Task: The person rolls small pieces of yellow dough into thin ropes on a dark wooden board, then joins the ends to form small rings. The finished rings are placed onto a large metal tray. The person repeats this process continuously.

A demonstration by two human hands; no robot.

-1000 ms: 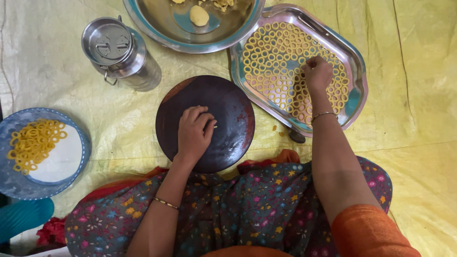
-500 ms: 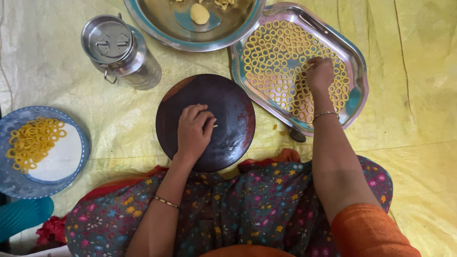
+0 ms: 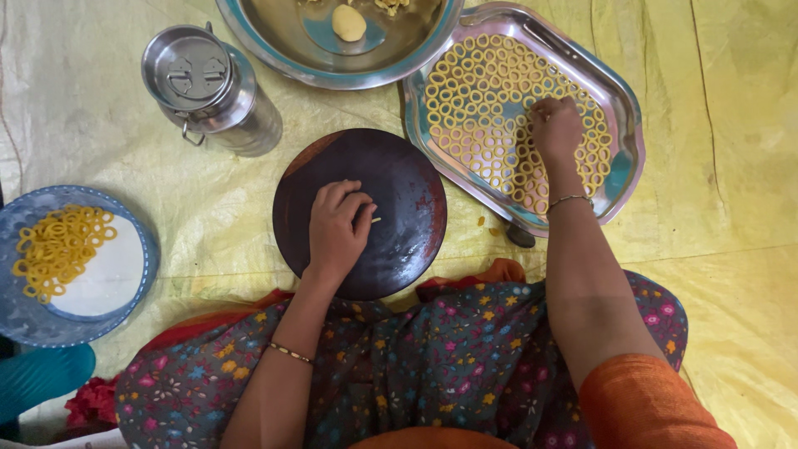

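While a blue plate [image 3: 125, 303] at the far left holds a heap of yellow dough rings [image 3: 56, 247] on its upper part, a steel can [image 3: 208, 87] with a lid stands above and to the right of it on the yellow sheet [image 3: 731, 274]. Next comes a round dark board [image 3: 407, 199] lying just in front of the person's flowered lap. On that board rests the left hand [image 3: 337, 229], palm down, fingers [image 3: 342, 195] pressed together and curled over a thin strip of dough [image 3: 376, 220], whose tip shows at the fingertips. Above the board sits a big steel bowl [image 3: 274, 46] with a lump of dough [image 3: 348, 22] inside. To the right lies a steel tray [image 3: 619, 108], tilted, nearly filled with small rings [image 3: 478, 108] laid side by side. Over the tray's right part the right hand [image 3: 555, 129] reaches down, its fingertips bunched on the rings; I cannot tell whether it pinches one. A thin bangle [image 3: 569, 199] circles that wrist.
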